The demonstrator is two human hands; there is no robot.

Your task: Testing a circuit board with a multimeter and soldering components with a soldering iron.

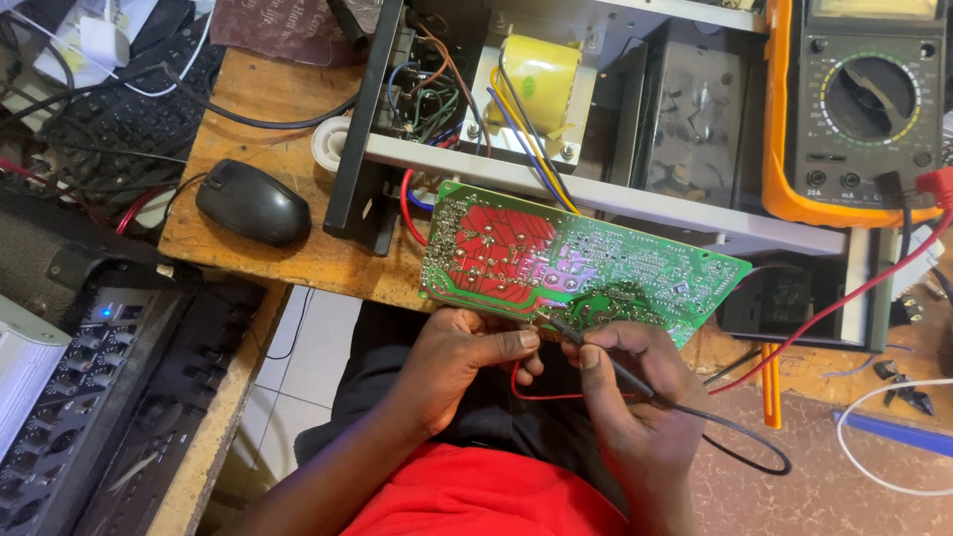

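Note:
A green circuit board (576,263) with a red-masked patch lies solder side up against the open chassis (596,189). My left hand (462,362) pinches the board's near edge with thumb and fingers. My right hand (635,397) holds a black test probe (606,362) like a pen, its tip touching the board near the lower middle. A red lead (834,303) and a black lead run off to the orange-cased multimeter (859,104) at the top right.
A black computer mouse (253,203) sits on the wooden bench (248,109) at left. A yellow-wrapped transformer (536,84) sits inside the chassis. An audio mixer (109,397) stands at lower left, cables and a keyboard at upper left, an orange tool (771,382) and white cable at right.

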